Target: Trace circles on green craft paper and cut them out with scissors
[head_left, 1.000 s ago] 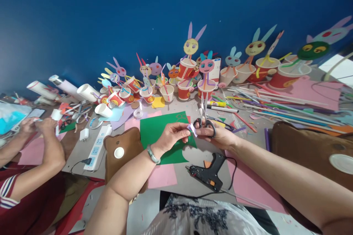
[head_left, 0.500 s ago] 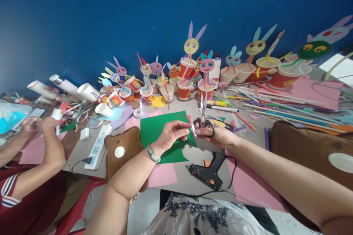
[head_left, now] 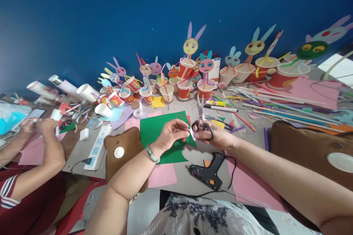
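My right hand (head_left: 217, 136) holds black-handled scissors (head_left: 200, 112), their blades pointing up and slightly apart. A small pale purple paper piece (head_left: 192, 134) sits between my two hands, by the right hand's fingertips. My left hand (head_left: 173, 134), with a bangle at its wrist, is closed, thumb and fingers pinched at the near side of that piece. Beneath the left hand lies a green sheet (head_left: 154, 128) with a curved cutout at its lower right. A black glue gun (head_left: 208, 172) rests on the table below the hands.
Paper cups with rabbit-faced figures (head_left: 190, 46) line the back. Colored sticks (head_left: 289, 112) spread at right. Brown cushions (head_left: 121, 169) flank my arms, and a white power strip (head_left: 97, 148) lies left. A co-worker's hands (head_left: 45, 126) are at far left.
The scissors have tilted slightly left and dropped a little, and their blades look a bit narrower apart. My left fingers have curled slightly. The paper piece remains between the hands.
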`<state>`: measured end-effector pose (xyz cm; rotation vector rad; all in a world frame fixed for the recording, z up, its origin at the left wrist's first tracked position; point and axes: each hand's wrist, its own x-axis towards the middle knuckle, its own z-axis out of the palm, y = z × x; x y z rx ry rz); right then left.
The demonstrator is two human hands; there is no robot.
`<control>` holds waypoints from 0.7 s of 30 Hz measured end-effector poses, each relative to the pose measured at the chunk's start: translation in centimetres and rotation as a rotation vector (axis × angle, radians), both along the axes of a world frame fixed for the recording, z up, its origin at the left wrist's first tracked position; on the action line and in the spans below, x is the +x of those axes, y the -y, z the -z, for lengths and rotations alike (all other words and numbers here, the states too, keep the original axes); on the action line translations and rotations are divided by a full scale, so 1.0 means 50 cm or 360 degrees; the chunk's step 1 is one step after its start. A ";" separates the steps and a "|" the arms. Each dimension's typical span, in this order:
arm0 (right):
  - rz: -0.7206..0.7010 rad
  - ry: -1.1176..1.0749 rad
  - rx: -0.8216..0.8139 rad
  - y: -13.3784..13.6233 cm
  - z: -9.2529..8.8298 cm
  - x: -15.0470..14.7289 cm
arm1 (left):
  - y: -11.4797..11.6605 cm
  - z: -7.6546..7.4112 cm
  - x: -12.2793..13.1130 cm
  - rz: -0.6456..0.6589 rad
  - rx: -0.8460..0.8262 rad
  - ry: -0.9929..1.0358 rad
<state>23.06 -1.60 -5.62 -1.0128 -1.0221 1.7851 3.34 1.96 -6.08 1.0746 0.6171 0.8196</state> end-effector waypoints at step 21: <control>-0.0013 -0.0099 -0.0002 0.000 0.003 -0.001 | 0.000 0.007 -0.004 0.0090 0.0052 -0.0015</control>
